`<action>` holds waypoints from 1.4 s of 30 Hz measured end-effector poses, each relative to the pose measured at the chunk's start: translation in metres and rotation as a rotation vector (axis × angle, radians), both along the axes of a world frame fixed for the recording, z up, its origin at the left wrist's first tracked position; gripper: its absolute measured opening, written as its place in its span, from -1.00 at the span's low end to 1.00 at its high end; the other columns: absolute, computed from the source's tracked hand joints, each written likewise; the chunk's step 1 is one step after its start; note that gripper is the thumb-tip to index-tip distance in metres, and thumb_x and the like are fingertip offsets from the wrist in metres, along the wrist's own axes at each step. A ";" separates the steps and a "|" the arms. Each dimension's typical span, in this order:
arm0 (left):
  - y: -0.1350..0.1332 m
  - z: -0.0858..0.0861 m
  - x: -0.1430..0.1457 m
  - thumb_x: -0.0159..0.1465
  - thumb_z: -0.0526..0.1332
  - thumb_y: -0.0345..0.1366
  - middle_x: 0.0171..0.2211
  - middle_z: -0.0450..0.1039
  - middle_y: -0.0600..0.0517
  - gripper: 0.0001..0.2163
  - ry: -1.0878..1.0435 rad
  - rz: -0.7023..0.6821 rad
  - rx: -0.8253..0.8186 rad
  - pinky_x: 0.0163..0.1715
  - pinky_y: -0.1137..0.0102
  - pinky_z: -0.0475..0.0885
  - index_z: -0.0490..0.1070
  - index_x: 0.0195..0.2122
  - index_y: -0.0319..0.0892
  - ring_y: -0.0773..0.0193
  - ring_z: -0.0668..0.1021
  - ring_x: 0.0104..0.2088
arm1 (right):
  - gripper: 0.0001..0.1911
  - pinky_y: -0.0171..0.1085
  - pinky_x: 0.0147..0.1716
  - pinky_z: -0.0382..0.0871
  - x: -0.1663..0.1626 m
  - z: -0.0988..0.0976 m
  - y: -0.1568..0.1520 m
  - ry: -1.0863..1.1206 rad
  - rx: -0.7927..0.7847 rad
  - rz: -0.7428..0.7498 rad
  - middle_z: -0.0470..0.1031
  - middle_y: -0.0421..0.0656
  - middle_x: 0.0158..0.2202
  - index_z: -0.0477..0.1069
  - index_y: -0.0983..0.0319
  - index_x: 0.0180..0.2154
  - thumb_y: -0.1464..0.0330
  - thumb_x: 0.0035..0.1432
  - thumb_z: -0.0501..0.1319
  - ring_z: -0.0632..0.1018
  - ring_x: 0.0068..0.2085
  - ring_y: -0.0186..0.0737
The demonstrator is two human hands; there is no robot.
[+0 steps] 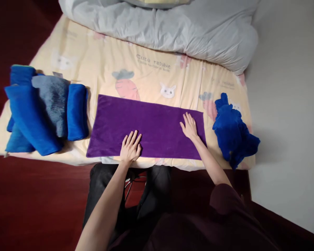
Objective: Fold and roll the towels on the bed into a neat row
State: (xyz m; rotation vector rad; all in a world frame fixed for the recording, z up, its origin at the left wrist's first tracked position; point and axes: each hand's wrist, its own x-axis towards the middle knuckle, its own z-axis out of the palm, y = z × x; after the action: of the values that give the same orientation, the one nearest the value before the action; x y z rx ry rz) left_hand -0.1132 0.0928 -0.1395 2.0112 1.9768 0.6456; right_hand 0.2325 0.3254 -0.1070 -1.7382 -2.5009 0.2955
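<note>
A purple towel (157, 129) lies spread flat as a long rectangle on the bed, its long side along the front edge. My left hand (130, 148) rests flat on it near the front edge, left of the middle, fingers apart. Toward the towel's right end, my right hand (189, 127) lies palm down with its fingers stretched out. Neither hand grips anything. Just left of the towel is a rolled or folded blue towel (77, 111). To the right sits a crumpled blue cloth (231, 130), apart from my right hand.
Several more blue rolled cloths (31, 118) and a fuzzy grey-blue item (53, 101) are heaped at the left. A grey quilt (167, 28) is bunched along the back of the patterned bed sheet (94, 66). A pale wall (288, 104) stands on the right.
</note>
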 end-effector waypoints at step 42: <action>0.194 0.014 -0.196 0.54 -0.13 -0.11 0.55 -0.21 -0.21 -0.39 0.279 0.279 -0.309 0.50 -0.05 -0.21 -0.07 0.52 -0.37 0.00 -0.11 0.55 | -0.31 0.08 0.50 -0.19 0.033 -0.022 0.024 0.020 0.132 -0.304 -0.10 0.04 0.56 -0.12 0.32 0.51 0.19 0.48 -0.16 -0.10 0.55 -0.19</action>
State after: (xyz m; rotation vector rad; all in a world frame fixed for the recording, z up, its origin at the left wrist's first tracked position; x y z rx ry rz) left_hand -0.3090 0.2872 -0.1253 1.7314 2.3722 0.0975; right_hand 0.2660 0.3493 -0.1290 -2.0091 -2.1440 0.1211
